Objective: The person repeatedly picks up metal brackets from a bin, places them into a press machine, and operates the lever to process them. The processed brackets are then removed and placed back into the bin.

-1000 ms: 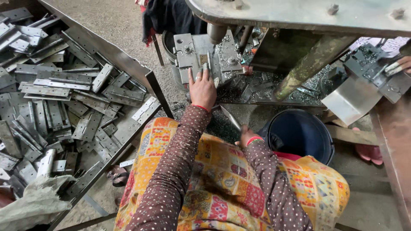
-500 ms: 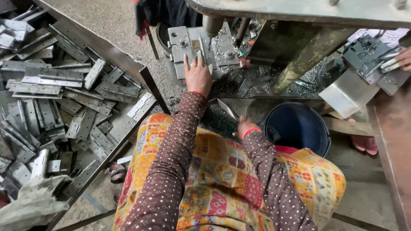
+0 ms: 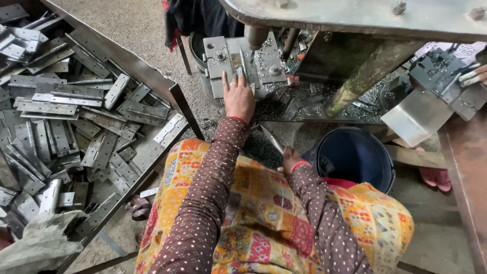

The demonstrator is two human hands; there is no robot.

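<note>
My left hand [image 3: 238, 99] reaches forward to the grey die block [image 3: 223, 61] of a press, and its fingertips hold a narrow metal hinge plate [image 3: 242, 63] against the block. My right hand [image 3: 290, 160] rests low by my lap, with a red bangle at the wrist. It grips the lower end of a thin metal rod [image 3: 270, 138] that slants up to the left. Both arms wear brown dotted sleeves above a patterned orange and yellow cloth [image 3: 253, 218] on my lap.
A large metal tray [image 3: 175, 94] on the left holds several grey hinge plates [image 3: 66, 116]. A dark blue bucket [image 3: 355, 155] stands right of my right hand. The press frame [image 3: 365, 18] overhangs. Metal shavings [image 3: 304, 99] cover the press bed. Another person's fingers [image 3: 474, 76] show at far right.
My left hand has stayed at the die block, shifting only slightly with the hinge plate. My right hand has stayed on the rod. The view has moved a little.
</note>
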